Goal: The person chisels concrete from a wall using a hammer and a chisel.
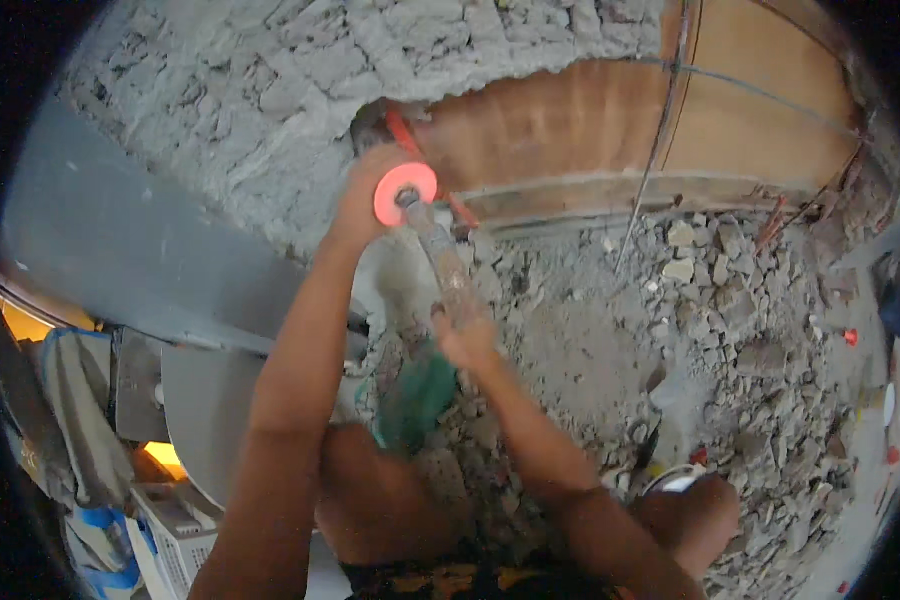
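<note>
My left hand (365, 195) is closed around a guarded hand chisel, its round pink guard (382, 208) facing me beside the broken wall edge. A dark metal end shows at the guard's centre; the rest of the chisel is hidden behind the guard and my hand. My right hand (467, 340) grips a dusty, grey-brown, thick bar-like tool (445, 262), slightly blurred. Its upper end overlaps the guard's centre; I cannot tell whether it touches. Behind the guard, a red tube (400, 130) runs down from a hole in the wall.
Rough grey masonry (240, 110) spans the top left, beside a brown panel (550, 130). A thin rod (650, 160) stands upright. Broken rubble (760, 360) covers the floor. A blurred green thing (417, 400) lies between my knees. A white crate (175, 540) sits lower left.
</note>
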{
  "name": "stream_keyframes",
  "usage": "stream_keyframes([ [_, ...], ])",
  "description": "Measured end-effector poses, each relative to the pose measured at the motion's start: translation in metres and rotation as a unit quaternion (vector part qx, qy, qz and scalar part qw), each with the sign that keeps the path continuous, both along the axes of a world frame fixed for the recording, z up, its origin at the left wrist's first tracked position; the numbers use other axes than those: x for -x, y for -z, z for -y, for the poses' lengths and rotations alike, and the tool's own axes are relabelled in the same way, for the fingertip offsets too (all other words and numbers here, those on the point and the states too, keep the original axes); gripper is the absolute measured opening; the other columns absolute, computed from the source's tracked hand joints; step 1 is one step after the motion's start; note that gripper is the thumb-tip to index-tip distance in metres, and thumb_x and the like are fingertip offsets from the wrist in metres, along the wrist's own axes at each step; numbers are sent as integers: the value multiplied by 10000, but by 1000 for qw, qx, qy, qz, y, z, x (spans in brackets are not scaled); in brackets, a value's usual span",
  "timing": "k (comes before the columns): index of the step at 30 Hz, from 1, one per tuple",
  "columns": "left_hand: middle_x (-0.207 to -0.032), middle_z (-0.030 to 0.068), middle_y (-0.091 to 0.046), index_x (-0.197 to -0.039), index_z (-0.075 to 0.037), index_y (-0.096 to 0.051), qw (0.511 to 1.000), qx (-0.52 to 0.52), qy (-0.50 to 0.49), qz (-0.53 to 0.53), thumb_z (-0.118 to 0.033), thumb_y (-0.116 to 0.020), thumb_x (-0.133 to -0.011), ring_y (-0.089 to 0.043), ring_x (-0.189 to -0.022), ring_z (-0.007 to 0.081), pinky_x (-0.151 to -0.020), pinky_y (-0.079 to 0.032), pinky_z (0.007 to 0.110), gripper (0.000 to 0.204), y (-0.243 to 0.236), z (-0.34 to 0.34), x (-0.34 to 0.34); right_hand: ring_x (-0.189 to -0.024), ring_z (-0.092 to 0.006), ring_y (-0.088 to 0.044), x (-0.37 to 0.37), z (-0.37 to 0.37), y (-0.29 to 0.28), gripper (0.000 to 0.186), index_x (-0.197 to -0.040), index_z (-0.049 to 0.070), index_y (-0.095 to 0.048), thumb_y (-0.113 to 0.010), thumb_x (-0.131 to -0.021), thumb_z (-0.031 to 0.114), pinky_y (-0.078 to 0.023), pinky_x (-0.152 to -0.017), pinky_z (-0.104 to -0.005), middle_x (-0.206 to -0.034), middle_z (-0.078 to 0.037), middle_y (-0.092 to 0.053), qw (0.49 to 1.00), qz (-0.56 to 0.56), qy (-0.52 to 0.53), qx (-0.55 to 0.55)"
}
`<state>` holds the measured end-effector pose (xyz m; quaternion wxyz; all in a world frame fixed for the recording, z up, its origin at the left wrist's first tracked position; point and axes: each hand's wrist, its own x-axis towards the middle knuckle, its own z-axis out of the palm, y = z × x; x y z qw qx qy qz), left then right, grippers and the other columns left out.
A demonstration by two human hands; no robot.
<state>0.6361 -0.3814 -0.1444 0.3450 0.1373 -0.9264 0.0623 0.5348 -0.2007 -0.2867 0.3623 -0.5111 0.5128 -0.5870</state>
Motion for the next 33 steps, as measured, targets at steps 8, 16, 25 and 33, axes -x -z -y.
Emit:
stream_keyframes([
  [8, -1039, 125, -637, -1009, -63, -629, 998, -41, -1, -41, -138, -809, -610, -597, -991, 341, -906, -464, 430, 444, 0, -20, -3, -655, -190, -531, 33, -60, -73, 101, -916, 23, -572, -604, -893, 116, -449, -647, -350, -768, -82, -579, 969, 174, -108, 139],
  [16, -1030, 129, -633, -1014, -65, -626, 1000, -20, -5, 3, -146, -796, -616, -584, -994, 358, -919, -456, 433, 440, 5, -9, -3, -681, -248, -537, -15, -17, 8, 112, -887, 16, -533, -560, -909, 123, -464, -672, -367, -859, -91, -581, 976, -84, 94, 179],
  [25, -1024, 125, -637, -1025, -66, -635, 996, -71, -56, 3, -127, -784, -608, -587, -1009, 353, -949, -438, 442, 446, 8, -20, -17, -662, -264, -515, -3, -52, -79, 180, -807, 15, -529, -581, -910, 153, -465, -666, -385, -721, -88, -537, 816, 365, -15, 449],
  [33, -998, 115, -640, -1006, -77, -637, 1000, -31, 4, -5, -145, -795, -607, -593, -965, 337, -902, -452, 441, 435, 18, -7, 3, -614, -288, -494, -6, -10, 26, 118, -895, 15, -557, -581, -901, 130, -451, -639, -402, -739, -144, -543, 983, -49, 99, 148],
])
